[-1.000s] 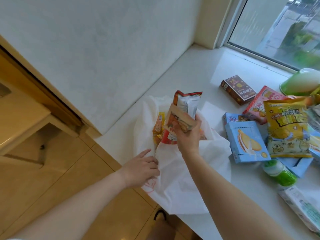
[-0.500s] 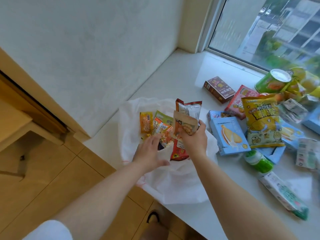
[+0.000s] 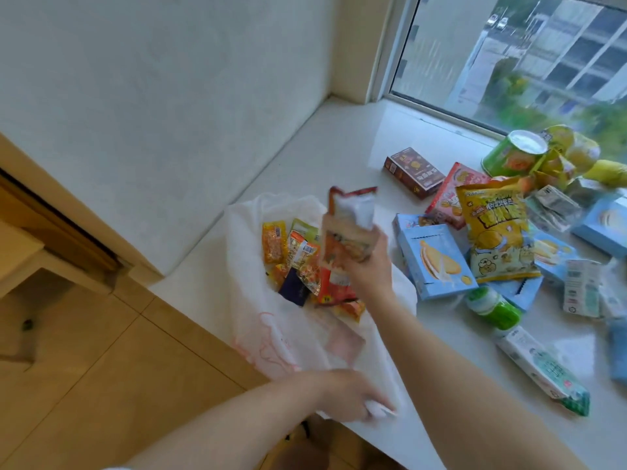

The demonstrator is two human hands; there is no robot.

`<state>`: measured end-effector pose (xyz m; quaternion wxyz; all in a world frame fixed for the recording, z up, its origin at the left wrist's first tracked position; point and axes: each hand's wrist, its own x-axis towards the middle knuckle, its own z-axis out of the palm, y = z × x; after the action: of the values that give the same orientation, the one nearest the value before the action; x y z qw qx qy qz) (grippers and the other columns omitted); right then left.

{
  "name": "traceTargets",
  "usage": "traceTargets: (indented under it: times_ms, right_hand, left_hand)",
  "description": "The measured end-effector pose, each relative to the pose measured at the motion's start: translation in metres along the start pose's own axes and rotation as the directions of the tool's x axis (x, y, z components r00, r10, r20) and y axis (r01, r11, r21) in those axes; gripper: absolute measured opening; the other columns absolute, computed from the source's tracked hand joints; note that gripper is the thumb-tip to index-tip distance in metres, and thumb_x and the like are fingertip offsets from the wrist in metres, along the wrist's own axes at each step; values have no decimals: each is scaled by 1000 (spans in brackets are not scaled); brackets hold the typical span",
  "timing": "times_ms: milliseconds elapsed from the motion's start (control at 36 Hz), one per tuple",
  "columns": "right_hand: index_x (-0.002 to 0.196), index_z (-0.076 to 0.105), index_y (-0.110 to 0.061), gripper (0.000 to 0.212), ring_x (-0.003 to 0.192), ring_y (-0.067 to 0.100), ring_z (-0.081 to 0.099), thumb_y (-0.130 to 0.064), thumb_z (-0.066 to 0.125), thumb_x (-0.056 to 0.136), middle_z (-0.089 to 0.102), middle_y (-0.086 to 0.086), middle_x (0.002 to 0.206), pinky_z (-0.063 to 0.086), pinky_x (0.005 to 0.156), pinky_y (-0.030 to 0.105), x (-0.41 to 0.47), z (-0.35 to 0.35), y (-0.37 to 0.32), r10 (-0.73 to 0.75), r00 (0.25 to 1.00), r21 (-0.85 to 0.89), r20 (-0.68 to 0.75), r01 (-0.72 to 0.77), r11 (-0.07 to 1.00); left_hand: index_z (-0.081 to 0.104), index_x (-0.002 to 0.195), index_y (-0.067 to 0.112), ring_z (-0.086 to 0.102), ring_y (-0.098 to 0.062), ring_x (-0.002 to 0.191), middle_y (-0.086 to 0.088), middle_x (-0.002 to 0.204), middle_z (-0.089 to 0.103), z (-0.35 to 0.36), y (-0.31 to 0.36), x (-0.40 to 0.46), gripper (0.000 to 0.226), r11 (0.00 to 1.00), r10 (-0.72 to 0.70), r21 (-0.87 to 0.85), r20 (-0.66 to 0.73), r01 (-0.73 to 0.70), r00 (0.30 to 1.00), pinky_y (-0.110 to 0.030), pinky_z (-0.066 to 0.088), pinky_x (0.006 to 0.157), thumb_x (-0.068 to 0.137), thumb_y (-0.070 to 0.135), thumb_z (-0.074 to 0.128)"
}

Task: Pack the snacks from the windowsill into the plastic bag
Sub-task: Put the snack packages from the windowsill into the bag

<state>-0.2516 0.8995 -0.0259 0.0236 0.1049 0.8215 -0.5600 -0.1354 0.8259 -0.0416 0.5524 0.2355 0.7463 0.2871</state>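
A white plastic bag [image 3: 271, 337] lies open on the windowsill's left end, with several small snack packets [image 3: 295, 256] inside. My right hand [image 3: 368, 266] holds two snack packets [image 3: 347, 232] upright over the bag's mouth, a red-topped one behind a tan one. My left hand [image 3: 342, 393] grips the bag's near edge at the sill's front. A light blue biscuit box [image 3: 436, 262] and a yellow popcorn bag [image 3: 497, 232] lie just right of the bag.
More snacks cover the white windowsill [image 3: 339, 147] to the right: a brown box [image 3: 412, 171], a pink box [image 3: 449, 195], a green cup [image 3: 512, 152], a green bottle [image 3: 492, 307], a long green-white pack [image 3: 543, 368]. Wooden floor [image 3: 101, 368] lies below left.
My left hand has left the bag's mouth and dropped back to its near edge. My right hand has kept the two packets over the bag, slightly higher.
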Motion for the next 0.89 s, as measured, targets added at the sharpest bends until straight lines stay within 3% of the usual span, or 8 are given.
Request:
traceTargets:
  times_ms: [139, 194, 306, 389, 444, 611, 806, 889]
  right_hand:
    - [137, 35, -28, 82, 119, 21, 50, -49, 74, 68, 51, -2, 132, 47, 92, 36, -13, 8, 35, -125, 924, -496, 360, 304, 813]
    - [137, 34, -25, 77, 117, 21, 51, -54, 67, 73, 52, -2, 129, 46, 87, 35, -14, 3, 47, -57, 892, -698, 449, 390, 600]
    - [142, 27, -19, 81, 120, 23, 51, -56, 62, 78, 50, 2, 133, 43, 90, 36, -13, -8, 60, 108, 888, -845, 447, 380, 375]
    - [143, 26, -19, 82, 118, 24, 52, -58, 60, 80, 50, 2, 134, 44, 89, 36, -13, -9, 60, 114, 879, -838, 464, 393, 379]
    - [144, 25, -20, 82, 119, 24, 51, -57, 61, 81, 50, 2, 135, 44, 89, 36, -14, -5, 59, 101, 878, -828, 469, 396, 397]
    - [141, 28, -20, 79, 117, 23, 51, -54, 62, 79, 52, 2, 130, 43, 91, 37, -12, 4, 60, 83, 919, -851, 386, 320, 416]
    - [135, 36, -26, 80, 100, 18, 60, -59, 68, 70, 61, -5, 117, 52, 75, 33, -29, 28, 42, 88, 889, -625, 449, 243, 742]
    - [140, 29, -23, 78, 106, 22, 57, -46, 68, 78, 57, 1, 123, 53, 76, 33, -43, 41, 50, 178, 819, -704, 546, 333, 627]
  left_hand:
    - [54, 130, 32, 43, -13, 126, 9, 138, 48, -14, 8, -14, 38, 990, -26, -140, 19, 28, 999, -21, 33, 95, 93, 38, 58]
    - [63, 119, 24, 51, -17, 117, 6, 128, 57, -27, -9, -15, 30, 995, -79, -76, -201, 64, 976, -27, 41, 94, 94, 36, 54]
    - [58, 120, 17, 50, -26, 114, -5, 128, 53, -59, -50, -14, 33, 860, -162, 290, -626, 420, 763, -39, 41, 92, 97, 31, 40]
    - [29, 145, 15, 24, -28, 140, -7, 148, 34, -67, -71, -16, 60, 653, -240, 532, -531, 540, 813, -54, 13, 111, 95, 48, 39]
    - [25, 148, 14, 29, -29, 138, -11, 144, 40, -61, -79, -19, 69, 579, -330, 618, -420, 533, 845, -60, -1, 114, 93, 52, 40]
    - [53, 128, 12, 48, -29, 120, -10, 124, 58, -42, -97, -34, 34, 444, -478, 791, -188, 421, 858, -59, 6, 114, 95, 17, 45]
    - [64, 109, 15, 43, -27, 110, -8, 118, 49, -31, -120, -54, 40, 622, -306, 590, -423, 515, 853, -35, 31, 88, 87, 46, 55]
    - [62, 95, 20, 42, -23, 108, -2, 112, 46, -26, -119, -65, 14, 691, -206, 502, -552, 520, 808, -33, 32, 85, 88, 25, 51]
